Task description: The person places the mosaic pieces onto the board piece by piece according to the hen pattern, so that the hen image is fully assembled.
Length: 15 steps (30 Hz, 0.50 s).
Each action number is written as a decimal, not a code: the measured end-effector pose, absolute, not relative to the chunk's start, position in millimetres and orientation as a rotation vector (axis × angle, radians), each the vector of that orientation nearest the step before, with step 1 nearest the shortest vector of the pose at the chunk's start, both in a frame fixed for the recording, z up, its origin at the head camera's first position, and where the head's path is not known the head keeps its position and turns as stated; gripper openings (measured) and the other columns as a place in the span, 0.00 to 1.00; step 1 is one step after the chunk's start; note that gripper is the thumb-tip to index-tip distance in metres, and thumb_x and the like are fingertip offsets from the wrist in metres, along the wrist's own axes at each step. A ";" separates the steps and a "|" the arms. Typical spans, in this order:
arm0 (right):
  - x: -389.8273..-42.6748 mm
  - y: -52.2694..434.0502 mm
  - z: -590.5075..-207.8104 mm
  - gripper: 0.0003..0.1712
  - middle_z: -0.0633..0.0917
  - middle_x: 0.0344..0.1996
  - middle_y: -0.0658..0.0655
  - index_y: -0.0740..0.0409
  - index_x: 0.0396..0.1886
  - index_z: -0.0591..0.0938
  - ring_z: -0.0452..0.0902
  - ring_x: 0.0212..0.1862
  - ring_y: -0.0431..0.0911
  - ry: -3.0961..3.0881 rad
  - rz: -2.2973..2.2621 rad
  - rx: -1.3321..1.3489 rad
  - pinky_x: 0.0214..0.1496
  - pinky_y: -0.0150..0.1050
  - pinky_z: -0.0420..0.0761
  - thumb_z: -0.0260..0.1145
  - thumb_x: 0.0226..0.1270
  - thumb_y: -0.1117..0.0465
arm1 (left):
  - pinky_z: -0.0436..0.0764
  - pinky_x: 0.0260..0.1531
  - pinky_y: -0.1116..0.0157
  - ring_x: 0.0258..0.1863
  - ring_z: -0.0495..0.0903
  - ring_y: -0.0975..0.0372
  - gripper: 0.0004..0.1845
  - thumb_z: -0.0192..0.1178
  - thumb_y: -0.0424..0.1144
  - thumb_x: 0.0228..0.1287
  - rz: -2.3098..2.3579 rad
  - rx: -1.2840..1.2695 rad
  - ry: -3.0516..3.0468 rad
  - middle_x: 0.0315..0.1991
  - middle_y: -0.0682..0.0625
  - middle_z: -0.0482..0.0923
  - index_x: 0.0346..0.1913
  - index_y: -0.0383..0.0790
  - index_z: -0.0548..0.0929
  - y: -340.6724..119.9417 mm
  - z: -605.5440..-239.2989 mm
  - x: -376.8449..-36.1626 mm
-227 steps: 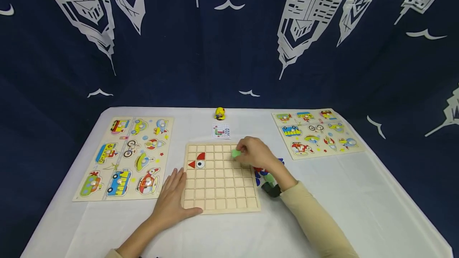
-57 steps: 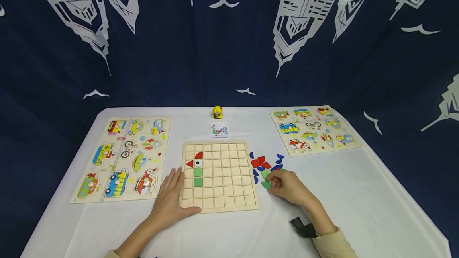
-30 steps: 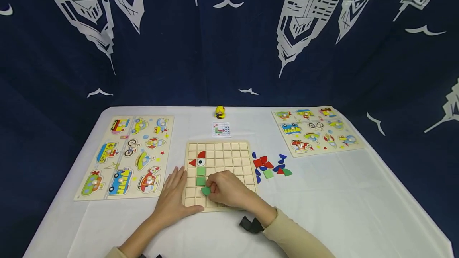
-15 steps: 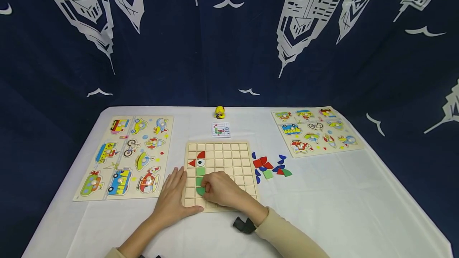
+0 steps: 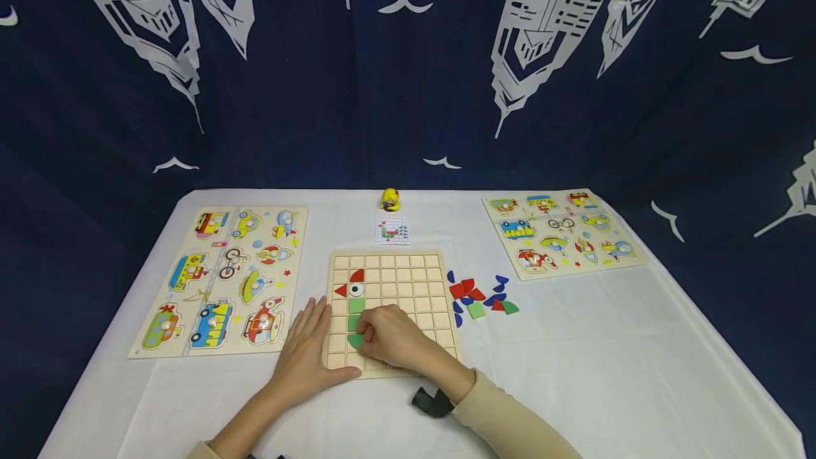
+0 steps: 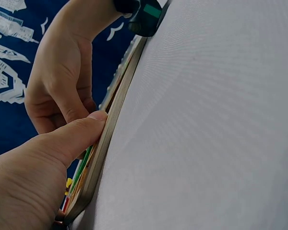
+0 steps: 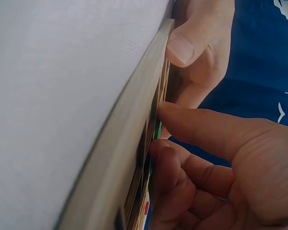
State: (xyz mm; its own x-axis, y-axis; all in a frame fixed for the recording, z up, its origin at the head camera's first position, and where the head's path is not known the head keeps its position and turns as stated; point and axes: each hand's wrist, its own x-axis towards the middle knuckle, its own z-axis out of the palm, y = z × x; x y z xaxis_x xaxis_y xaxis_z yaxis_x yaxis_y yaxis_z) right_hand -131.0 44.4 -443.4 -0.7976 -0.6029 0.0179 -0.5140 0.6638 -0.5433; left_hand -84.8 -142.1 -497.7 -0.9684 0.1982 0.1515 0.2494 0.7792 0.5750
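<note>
A wooden grid board [image 5: 408, 289] lies in the middle of the white table. On its left column sit a red beak and crest, an eye piece [image 5: 355, 291] and two green squares [image 5: 355, 306]. My right hand [image 5: 389, 335] pinches a green quarter-round piece [image 5: 355, 340] just below those squares; its edge [image 7: 158, 129] shows between my fingertips in the right wrist view. My left hand [image 5: 306, 353] lies flat on the table at the board's front-left corner. Its thumb [image 6: 72, 139] presses against the board's edge [image 6: 116, 108].
Loose red, blue and green pieces [image 5: 478, 296] lie right of the board. A small pattern card [image 5: 392, 231] and a yellow toy [image 5: 390, 199] sit behind it. Vehicle peg puzzles lie at the left [image 5: 223, 278] and back right [image 5: 561, 232]. A dark patterned curtain hangs behind.
My right hand took a green piece from the loose pile and carried it left to the board's left column. Over the last half second it barely moved. The left hand stayed put.
</note>
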 end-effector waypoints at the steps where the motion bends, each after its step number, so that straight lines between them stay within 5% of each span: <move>1: -130.9 44.3 -443.3 0.09 0.79 0.17 0.44 0.59 0.29 0.84 0.70 0.22 0.31 2.716 -0.812 -0.916 0.26 0.23 0.72 0.77 0.50 0.65 | 0.48 0.74 0.46 0.77 0.46 0.44 0.65 0.76 0.63 0.36 -0.950 -0.364 -2.884 0.77 0.36 0.52 0.72 0.25 0.59 -142.2 -497.7 -84.8; 15: -137.7 105.0 -429.1 0.09 0.79 0.21 0.44 0.58 0.31 0.84 0.71 0.25 0.34 2.832 -0.878 -0.818 0.27 0.27 0.73 0.77 0.52 0.62 | 0.46 0.74 0.43 0.77 0.45 0.43 0.66 0.76 0.64 0.35 -0.973 -0.355 -2.881 0.77 0.36 0.50 0.72 0.26 0.58 -141.2 -498.9 -85.3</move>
